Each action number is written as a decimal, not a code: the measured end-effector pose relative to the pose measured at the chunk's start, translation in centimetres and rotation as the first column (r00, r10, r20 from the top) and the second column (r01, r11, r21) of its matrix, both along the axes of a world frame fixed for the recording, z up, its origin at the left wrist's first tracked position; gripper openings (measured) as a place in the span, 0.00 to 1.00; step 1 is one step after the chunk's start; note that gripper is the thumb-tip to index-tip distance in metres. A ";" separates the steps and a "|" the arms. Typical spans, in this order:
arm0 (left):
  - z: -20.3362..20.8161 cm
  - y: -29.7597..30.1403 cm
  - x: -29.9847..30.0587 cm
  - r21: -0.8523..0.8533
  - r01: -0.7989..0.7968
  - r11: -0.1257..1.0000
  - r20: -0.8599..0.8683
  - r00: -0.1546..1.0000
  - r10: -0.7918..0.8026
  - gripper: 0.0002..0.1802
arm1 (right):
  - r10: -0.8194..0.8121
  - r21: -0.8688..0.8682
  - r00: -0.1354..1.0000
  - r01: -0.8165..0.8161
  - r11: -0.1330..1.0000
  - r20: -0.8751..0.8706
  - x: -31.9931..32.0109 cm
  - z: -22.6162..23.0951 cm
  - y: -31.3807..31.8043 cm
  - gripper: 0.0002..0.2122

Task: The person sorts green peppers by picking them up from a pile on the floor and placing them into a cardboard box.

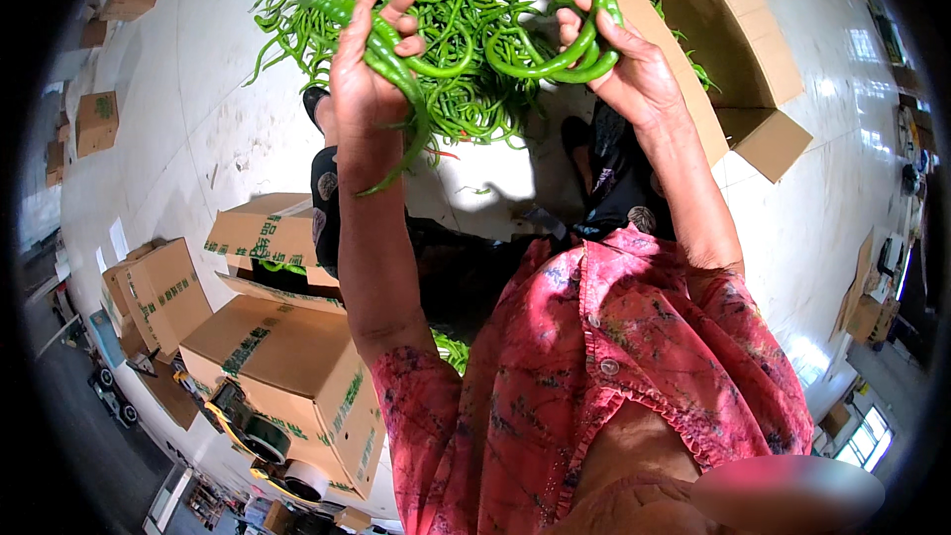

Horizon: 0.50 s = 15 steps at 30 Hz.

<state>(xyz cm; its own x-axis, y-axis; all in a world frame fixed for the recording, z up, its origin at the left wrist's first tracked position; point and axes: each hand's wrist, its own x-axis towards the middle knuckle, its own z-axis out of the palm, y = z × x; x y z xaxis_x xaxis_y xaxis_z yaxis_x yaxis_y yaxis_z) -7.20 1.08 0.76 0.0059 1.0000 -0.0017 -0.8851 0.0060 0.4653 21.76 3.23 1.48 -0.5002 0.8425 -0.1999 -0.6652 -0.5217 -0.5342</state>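
Several long green chili peppers [408, 87] lie across my left hand [359, 84], its fingers curled up around them. One pepper's tip hangs down past the wrist. My right hand [639, 74] grips a few more long, curved green chili peppers [600, 20], thumb against them, with their bent ends looping out to the left. Both hands are raised over a large heap of green chili peppers [466, 109] on the pale floor. Right of the heap, close to my right hand, stands an open cardboard box [677, 74] with some green peppers inside.
Left of my legs are a closed cardboard box [272, 347] and an open box [243, 230] with green peppers in it. Tape dispensers [265, 436] sit beside the closed one. Smaller boxes [97, 123] line the far left. A small red pepper [443, 153] lies near the heap.
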 end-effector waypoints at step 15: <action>-2.6 0.1 2.0 -0.183 0.120 0.976 0.069 0.992 -0.109 0.24 | -0.601 0.513 0.328 0.320 0.797 0.729 16.9 1.1 4.6 0.14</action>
<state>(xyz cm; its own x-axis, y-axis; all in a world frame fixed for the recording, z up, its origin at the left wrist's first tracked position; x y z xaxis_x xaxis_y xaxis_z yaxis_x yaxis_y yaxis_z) -5.20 1.21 -1.86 0.1260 0.9748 -0.1842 -0.8992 0.1907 0.3939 38.65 7.84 2.62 0.2831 0.9588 -0.0235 0.0902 -0.0510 -0.9946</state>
